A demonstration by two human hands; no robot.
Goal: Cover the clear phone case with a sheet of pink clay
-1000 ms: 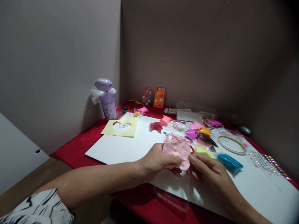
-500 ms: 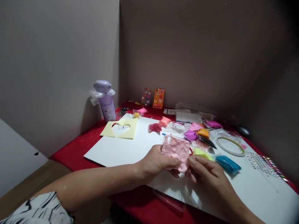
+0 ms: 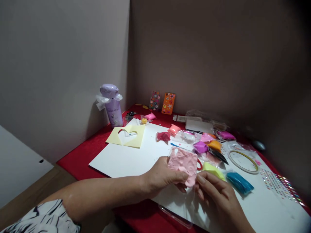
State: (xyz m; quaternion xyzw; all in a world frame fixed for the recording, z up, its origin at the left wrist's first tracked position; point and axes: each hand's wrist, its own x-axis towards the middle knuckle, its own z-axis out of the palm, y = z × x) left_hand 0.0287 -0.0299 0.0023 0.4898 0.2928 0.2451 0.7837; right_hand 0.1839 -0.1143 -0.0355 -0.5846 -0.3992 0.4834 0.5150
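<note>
"Where's the case (image 3: 186,202)?"
"In my left hand (image 3: 161,176), closed round its edge, likely for steadiness, thumb on the clay (image 3: 183,158). My right hand (image 3: 216,191) is curled at the other edge; whether gripping, I can't tell."
"Beyond?"
"Packs (image 3: 239,183), perhaps placed for reach."

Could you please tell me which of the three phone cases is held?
The clear case with pink clay, gripped by the left hand, the right hand at its edge; the orange case and the darker case stand at the back.
</note>
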